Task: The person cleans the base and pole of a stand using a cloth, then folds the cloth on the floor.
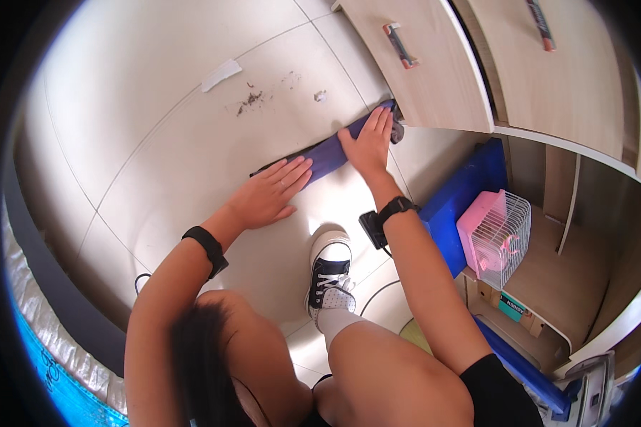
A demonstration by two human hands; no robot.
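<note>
A folded purple-blue cloth with a dark edge lies in a long strip on the tiled floor. My left hand rests flat, its fingers over the strip's near left end and its palm toward the floor. On the right part of the cloth lies my right hand, fingers stretched toward the far end and thumb spread. Neither hand is closed around the fabric. A greyish bunched piece shows at the far right end, beside the cabinet. What lies under my palms is hidden.
Dark crumbs of dirt, a white strip and a crumpled scrap lie beyond the cloth. A wooden cabinet door borders the right. Below it are a blue panel and a pink cage. My sneaker stands close by.
</note>
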